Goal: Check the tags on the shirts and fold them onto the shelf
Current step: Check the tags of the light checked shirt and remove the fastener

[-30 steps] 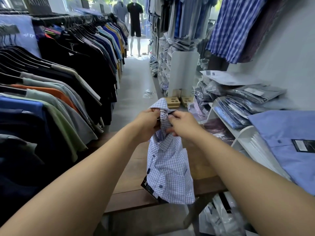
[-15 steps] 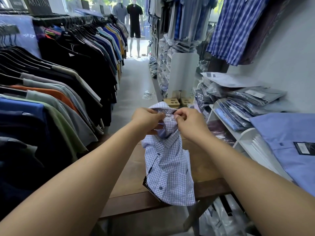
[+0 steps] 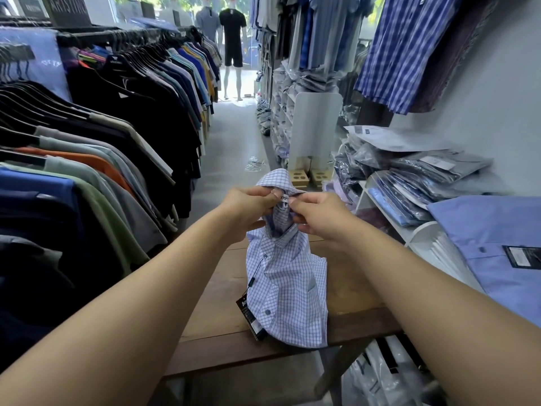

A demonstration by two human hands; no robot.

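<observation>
Checking the tag [image 3: 284, 198] on the shirt [image 3: 287, 282]
The left hand [image 3: 248, 206] and right hand [image 3: 319, 218] each pinch the collar [image 3: 278, 180] either side of the tag; the shirt hangs from them, its lower part on the table [image 3: 210, 323]. Pull the collar taut so the tag lies flat and readable.

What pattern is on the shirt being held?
A fine blue check on white, seen best on the shirt in the head view.

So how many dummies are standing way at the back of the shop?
2. The mannequin in black stands at the far end of the aisle; the mannequin in grey is just left of it, partly behind the clothes rack. More may be hidden.
</observation>
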